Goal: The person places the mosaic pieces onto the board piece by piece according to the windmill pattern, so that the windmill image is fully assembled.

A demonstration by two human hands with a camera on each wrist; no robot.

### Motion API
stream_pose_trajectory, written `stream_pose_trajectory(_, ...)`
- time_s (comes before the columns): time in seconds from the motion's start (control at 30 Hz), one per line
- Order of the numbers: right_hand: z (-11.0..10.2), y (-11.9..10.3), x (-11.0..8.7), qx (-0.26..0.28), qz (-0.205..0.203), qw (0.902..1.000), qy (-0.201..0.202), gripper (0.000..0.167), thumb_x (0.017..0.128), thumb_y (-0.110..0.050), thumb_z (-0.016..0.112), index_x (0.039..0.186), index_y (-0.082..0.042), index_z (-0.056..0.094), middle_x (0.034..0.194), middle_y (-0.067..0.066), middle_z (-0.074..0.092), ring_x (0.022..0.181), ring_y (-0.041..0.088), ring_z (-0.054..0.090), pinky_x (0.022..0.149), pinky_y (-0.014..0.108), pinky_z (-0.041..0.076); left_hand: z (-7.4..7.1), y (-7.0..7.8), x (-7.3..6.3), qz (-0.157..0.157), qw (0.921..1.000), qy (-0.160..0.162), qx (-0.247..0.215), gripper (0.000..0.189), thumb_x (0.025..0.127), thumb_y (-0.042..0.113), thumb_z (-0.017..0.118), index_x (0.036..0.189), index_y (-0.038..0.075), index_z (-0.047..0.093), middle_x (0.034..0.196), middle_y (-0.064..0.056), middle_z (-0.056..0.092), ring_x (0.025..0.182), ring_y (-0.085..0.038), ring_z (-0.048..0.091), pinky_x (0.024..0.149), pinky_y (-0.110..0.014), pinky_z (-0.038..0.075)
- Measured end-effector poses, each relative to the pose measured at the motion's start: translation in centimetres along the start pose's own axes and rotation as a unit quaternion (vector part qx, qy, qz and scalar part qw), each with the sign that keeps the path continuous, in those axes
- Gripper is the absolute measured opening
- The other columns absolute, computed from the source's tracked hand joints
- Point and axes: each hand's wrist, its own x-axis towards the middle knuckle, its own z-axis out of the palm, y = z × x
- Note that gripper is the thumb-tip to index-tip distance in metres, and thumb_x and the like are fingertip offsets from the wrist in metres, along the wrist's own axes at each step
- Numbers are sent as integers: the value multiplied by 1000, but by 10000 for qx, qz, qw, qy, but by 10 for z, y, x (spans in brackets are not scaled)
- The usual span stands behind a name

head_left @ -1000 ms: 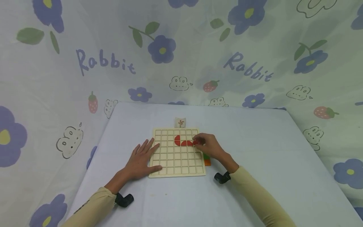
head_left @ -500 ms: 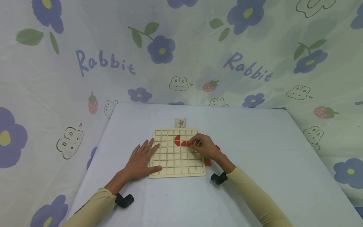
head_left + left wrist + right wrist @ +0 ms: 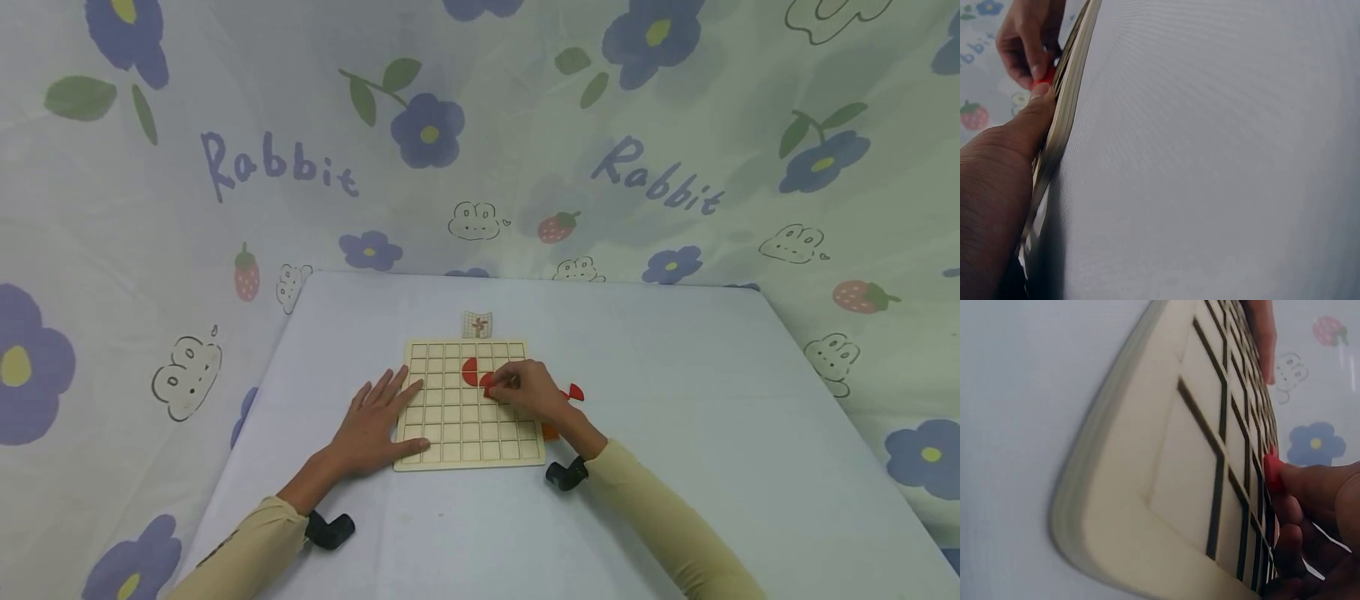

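Note:
A pale wooden grid board point(image 3: 450, 433) lies on the white table. My left hand point(image 3: 371, 429) rests on its left edge, fingers straight and spread. Between thumb and fingertips my right hand point(image 3: 528, 390) pinches a small red piece point(image 3: 1272, 472), held right at the grid near the board's middle. Just left of those fingers, a red rounded piece point(image 3: 470, 372) sits in the cells; another red piece beside it is partly covered by the right hand. In the left wrist view, the left thumb point(image 3: 1032, 119) lies along the board's edge.
Past the board's right edge lie a red quarter-round piece point(image 3: 576, 392) and an orange piece point(image 3: 551, 432), partly behind the right wrist. A small card point(image 3: 477, 325) with a pinwheel-like red figure on a grid stands behind the board. Patterned cloth hangs around the table.
My right hand has moved left across the board, from its right side toward the middle, with the red piece in its fingers. Red pieces right of the board are now uncovered. The left hand stays put.

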Motion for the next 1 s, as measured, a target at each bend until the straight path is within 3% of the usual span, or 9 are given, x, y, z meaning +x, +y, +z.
stream_pose_trajectory(0.1, 3, -2, 1, -62, -13, 10000, 35, 8, 88, -11, 75, 95, -8, 77, 82, -7, 68, 70, 11, 60, 64, 28, 51, 0, -1, 0, -49, 10000, -75, 28, 98, 82, 76, 56, 156, 18, 29, 163, -10, 12, 148, -33, 7, 113, -60, 7)
stream_pose_trajectory(0.37, 9, -10, 0, -895, 69, 9959, 80, 5, 88, -15, 74, 86, -11, 76, 79, -9, 65, 71, 9, 56, 63, 27, 49, -1, 0, 0, -75, 9998, -160, -13, 97, 83, 75, 56, 157, 18, 28, 164, -10, 11, 149, -33, 6, 113, -60, 6)
stream_pose_trajectory(0.63, 8, -13, -1, -809, 110, 9967, -8, 8, 86, -20, 77, 89, -12, 76, 80, -9, 66, 72, 9, 56, 63, 27, 49, -1, 0, 1, -67, 9999, -157, 28, 97, 83, 75, 56, 157, 18, 28, 164, -10, 11, 149, -33, 6, 113, -59, 6)
stream_pose_trajectory(0.8, 9, -11, 1, -787, 273, 9965, -33, 15, 82, -26, 81, 90, -14, 75, 76, -11, 63, 69, 10, 55, 58, 27, 47, -1, 0, 1, -37, 9999, -86, 47, 97, 82, 74, 57, 156, 17, 29, 163, -11, 13, 148, -34, 8, 113, -60, 7)
stream_pose_trajectory(1.0, 11, -11, 2, -959, 344, 9948, 5, 12, 82, -25, 80, 85, -16, 73, 69, -12, 59, 63, 9, 54, 51, 25, 45, -1, 2, 1, 30, 10000, 26, 29, 97, 82, 72, 61, 155, 15, 33, 162, -14, 17, 147, -37, 12, 111, -62, 11)
